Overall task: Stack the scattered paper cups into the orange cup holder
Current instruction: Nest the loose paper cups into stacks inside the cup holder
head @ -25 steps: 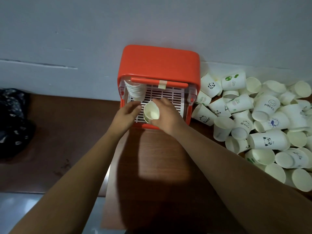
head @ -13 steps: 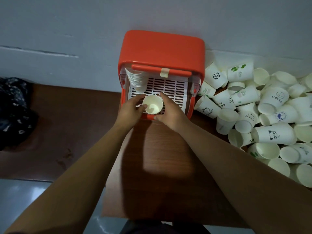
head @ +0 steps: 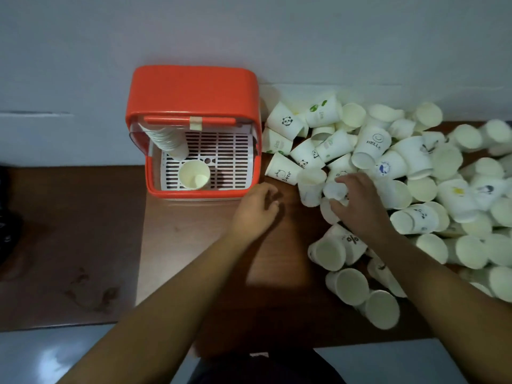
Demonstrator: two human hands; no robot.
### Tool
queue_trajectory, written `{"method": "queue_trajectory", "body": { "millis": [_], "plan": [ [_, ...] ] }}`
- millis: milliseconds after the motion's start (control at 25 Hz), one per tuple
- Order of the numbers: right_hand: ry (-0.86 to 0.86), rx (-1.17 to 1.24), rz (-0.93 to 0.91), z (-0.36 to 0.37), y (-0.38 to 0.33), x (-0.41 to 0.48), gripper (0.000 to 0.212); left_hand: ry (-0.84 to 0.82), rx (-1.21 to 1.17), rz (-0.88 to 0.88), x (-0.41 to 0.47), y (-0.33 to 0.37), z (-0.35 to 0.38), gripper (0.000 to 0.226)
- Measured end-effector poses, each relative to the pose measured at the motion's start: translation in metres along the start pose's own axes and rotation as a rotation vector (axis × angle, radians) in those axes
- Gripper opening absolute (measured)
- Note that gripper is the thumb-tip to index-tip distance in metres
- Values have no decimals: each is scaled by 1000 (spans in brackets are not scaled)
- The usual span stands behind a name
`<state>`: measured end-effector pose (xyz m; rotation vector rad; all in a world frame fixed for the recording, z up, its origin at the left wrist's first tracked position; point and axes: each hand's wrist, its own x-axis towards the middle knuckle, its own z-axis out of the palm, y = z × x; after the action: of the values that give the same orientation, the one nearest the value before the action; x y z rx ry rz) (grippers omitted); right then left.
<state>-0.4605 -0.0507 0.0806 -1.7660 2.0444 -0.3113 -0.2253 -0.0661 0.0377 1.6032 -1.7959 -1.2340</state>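
Note:
The orange cup holder point(head: 191, 90) stands open against the wall, its white slotted tray showing. A tall stack of paper cups point(head: 166, 139) leans in its back left corner, and a short stack point(head: 194, 174) stands upright at the tray's front. A big heap of white paper cups point(head: 415, 167) covers the table to the right. My right hand point(head: 357, 200) reaches into the heap's left edge, fingers curled around a small cup point(head: 333, 189). My left hand point(head: 256, 209) hovers over the bare wood just right of the holder, fingers loosely curled, holding nothing.
The brown wooden table point(head: 177, 245) runs along a pale wall point(head: 249, 31). A dark object point(head: 8, 212) lies at the far left edge. Loose cups point(head: 352, 284) lie near the table's front right. Grey floor point(head: 41, 356) shows below the table edge.
Both hands have let go of the short stack, now standing in the holder's tray, and moved right. My right hand now grips a cup in the heap.

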Motion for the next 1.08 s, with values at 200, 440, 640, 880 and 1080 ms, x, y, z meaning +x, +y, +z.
{"method": "queue_trajectory", "body": {
  "millis": [200,440,640,880,1080],
  "plan": [
    [-22,-168,-74,0,41,19,55,-73,125,-109,65,36,47,49],
    [-76,-494,-243,14,56,41,49,-8,162,-113,70,37,65,16],
    [-3,-610,-598,18,57,54,35,138,-14,-130,41,37,39,15],
    [-65,-14,-451,8,14,55,51,233,-228,-186,-24,18,-6,18],
    [-321,782,-14,-2,-47,42,49,425,-216,-209,-70,-2,-54,68]
  ]
}}
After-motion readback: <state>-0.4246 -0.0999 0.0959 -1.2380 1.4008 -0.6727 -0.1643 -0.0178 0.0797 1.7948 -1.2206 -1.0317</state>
